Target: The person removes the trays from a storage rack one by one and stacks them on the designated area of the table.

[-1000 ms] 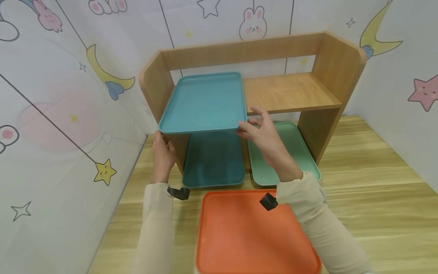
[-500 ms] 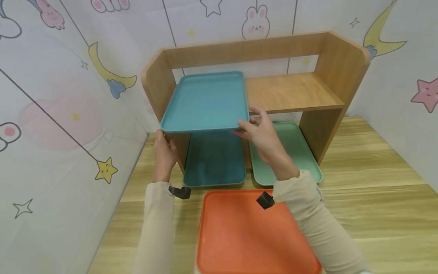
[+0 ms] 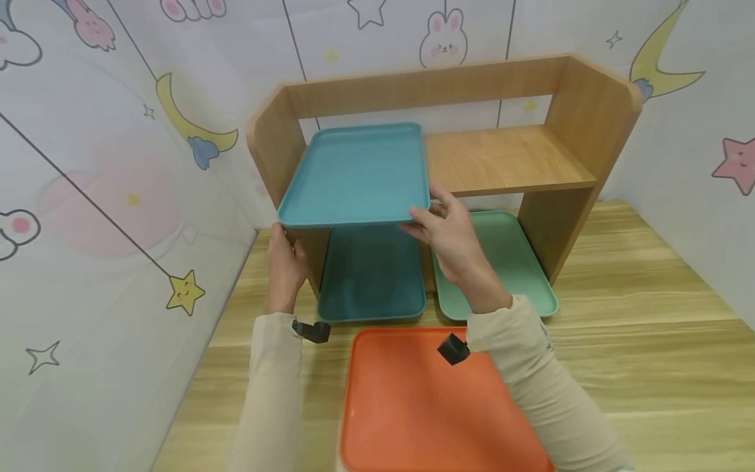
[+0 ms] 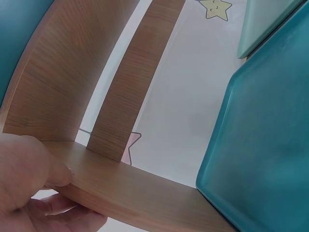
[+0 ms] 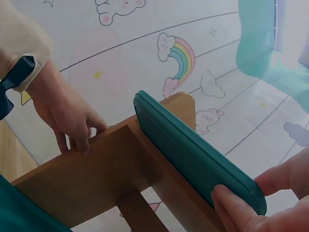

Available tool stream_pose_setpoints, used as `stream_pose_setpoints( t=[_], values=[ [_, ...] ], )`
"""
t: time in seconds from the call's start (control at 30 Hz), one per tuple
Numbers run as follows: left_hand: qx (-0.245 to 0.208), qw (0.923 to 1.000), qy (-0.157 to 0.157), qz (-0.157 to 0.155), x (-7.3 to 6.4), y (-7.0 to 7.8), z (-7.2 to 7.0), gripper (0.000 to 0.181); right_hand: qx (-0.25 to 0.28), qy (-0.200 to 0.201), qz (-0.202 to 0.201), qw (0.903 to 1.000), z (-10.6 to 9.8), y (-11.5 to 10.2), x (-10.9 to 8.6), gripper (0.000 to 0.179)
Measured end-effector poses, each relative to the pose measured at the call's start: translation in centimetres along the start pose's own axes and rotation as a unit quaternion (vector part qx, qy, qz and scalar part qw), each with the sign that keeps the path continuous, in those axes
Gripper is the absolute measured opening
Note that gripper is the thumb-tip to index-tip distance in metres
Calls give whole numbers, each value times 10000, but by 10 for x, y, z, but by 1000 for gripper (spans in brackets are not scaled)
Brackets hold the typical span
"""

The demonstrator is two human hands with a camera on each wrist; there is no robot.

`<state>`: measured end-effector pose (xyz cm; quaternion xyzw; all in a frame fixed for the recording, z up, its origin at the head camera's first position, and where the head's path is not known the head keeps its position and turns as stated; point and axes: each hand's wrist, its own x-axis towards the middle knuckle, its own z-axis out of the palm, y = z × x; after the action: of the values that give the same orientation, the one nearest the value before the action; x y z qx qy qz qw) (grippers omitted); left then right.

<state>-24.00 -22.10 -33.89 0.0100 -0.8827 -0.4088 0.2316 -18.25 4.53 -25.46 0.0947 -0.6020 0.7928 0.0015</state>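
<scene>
A blue tray lies on the upper board of a wooden shelf, on its left part, with its near edge sticking out past the front. My right hand pinches the tray's near right corner, the thumb and fingers on opposite faces in the right wrist view. Below the tray's near left corner, my left hand grips the edge of the shelf's left side panel. Its thumb lies on one face of that panel in the left wrist view, with fingers on the other.
In the shelf's lower left compartment sits a darker teal tray. A mint green tray stands in the lower right one. An orange tray lies on the wood-grain table in front. Patterned wall sheets surround the table.
The head view has shifted slightly, so the scene sits a little further right. My right wrist has moved slightly left, while both hands keep their holds. The tray shows no clear movement on the shelf.
</scene>
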Motion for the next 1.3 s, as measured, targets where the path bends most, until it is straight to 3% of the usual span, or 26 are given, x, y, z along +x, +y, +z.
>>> stream_pose_setpoints(
  t=[0.5, 0.87, 1.3],
  values=[
    [-53, 9998, 53, 188, -1, -2, 1, 34, 235, 47, -149, 9996, -2, 5, 0, 55],
    [-3, 9992, 215, 343, 0, -2, 3, 36, 586, 191, -128, 9980, -5, 3, -10, 62],
    [43, 9988, 181, 454, 0, -3, 2, 24, 765, 261, -221, 9965, -17, -4, -25, 61]
  ],
)
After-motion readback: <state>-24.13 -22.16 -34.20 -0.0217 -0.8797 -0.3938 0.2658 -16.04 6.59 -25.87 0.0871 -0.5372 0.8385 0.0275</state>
